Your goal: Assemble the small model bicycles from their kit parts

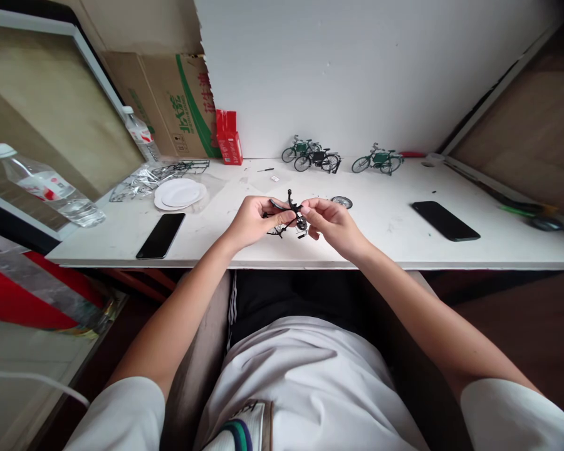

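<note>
Above the front part of the white table, a partly built black model bicycle is held between both my hands. My left hand is closed on it from the left, thumb across the frame. From the other side, my right hand pinches a part of it between thumb and fingertips. Fingers cover much of the frame, so the exact part pinched cannot be made out. Just behind my right hand a loose spoked wheel lies flat on the table.
Finished model bicycles stand at the back, among them a black one and a green one. Two phones lie left and right. White discs, plastic part frames, bottles and a red box are to the left.
</note>
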`<control>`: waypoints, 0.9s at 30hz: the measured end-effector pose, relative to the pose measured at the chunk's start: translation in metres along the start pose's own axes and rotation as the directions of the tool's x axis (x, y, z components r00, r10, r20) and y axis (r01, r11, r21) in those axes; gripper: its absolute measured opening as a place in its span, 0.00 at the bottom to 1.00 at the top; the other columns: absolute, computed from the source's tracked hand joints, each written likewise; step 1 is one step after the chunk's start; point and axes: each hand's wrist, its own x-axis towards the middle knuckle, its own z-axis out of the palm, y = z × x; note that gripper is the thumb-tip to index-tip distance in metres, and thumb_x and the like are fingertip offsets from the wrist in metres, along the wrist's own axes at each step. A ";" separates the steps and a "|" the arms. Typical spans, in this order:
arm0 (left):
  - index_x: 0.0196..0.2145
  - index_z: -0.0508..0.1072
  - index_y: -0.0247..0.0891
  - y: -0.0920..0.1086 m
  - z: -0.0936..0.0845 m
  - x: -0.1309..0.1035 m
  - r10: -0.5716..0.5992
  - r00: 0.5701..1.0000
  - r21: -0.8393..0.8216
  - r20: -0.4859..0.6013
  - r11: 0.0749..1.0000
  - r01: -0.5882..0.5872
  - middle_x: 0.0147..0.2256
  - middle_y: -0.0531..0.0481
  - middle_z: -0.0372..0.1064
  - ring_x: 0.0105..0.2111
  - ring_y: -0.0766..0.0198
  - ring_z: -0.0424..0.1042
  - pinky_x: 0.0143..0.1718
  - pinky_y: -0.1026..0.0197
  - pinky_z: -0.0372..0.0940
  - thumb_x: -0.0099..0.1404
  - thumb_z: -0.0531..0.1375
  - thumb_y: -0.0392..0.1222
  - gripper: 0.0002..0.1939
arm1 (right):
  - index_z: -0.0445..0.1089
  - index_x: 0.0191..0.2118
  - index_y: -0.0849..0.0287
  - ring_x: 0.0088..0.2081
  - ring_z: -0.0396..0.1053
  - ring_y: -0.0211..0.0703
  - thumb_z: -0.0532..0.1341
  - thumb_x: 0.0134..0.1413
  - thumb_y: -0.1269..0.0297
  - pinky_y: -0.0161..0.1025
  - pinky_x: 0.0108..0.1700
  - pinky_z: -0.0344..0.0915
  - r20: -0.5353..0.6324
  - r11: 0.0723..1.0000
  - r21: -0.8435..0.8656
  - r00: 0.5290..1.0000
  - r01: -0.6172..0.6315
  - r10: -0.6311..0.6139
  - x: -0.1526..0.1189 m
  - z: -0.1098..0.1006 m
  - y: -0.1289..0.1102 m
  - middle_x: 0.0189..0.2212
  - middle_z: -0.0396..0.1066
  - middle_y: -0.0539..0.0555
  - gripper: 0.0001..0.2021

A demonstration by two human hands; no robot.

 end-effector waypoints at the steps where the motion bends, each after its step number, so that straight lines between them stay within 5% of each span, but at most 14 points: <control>1: 0.38 0.84 0.32 -0.001 0.000 0.000 0.005 1.000 0.012 -0.005 1.000 -0.005 0.36 0.39 0.84 0.39 0.52 0.84 0.44 0.54 0.75 0.54 0.79 0.62 0.28 | 0.75 0.41 0.57 0.25 0.61 0.33 0.73 0.58 0.39 0.35 0.27 0.61 -0.002 1.000 -0.002 1.000 -0.003 0.003 0.000 0.000 0.001 0.30 0.70 0.48 0.24; 12: 0.40 0.85 0.32 -0.004 -0.002 0.000 -0.031 0.999 0.008 0.040 0.999 0.031 0.35 0.40 0.84 0.36 0.54 0.83 0.41 0.56 0.74 0.57 0.77 0.62 0.29 | 0.77 0.38 0.57 0.28 0.62 0.34 0.77 0.53 0.44 0.35 0.29 0.59 0.095 0.975 0.152 0.985 -0.160 0.146 0.006 -0.011 0.013 0.31 0.74 0.49 0.21; 19: 0.39 0.84 0.32 -0.005 -0.001 0.000 -0.049 0.997 -0.025 0.068 0.998 0.050 0.34 0.41 0.84 0.35 0.55 0.83 0.41 0.56 0.75 0.56 0.78 0.63 0.29 | 0.76 0.36 0.57 0.26 0.59 0.35 0.78 0.52 0.45 0.34 0.28 0.57 0.129 0.943 0.235 0.969 -0.237 0.211 0.008 -0.011 0.018 0.24 0.59 0.44 0.21; 27: 0.41 0.84 0.32 -0.012 -0.003 0.003 -0.058 0.996 -0.092 0.069 0.994 0.064 0.37 0.40 0.84 0.35 0.56 0.84 0.42 0.55 0.77 0.53 0.79 0.63 0.31 | 0.74 0.39 0.56 0.30 0.66 0.36 0.73 0.59 0.41 0.35 0.32 0.64 0.121 0.981 0.142 0.986 -0.129 0.112 0.004 -0.006 0.016 0.32 0.72 0.49 0.22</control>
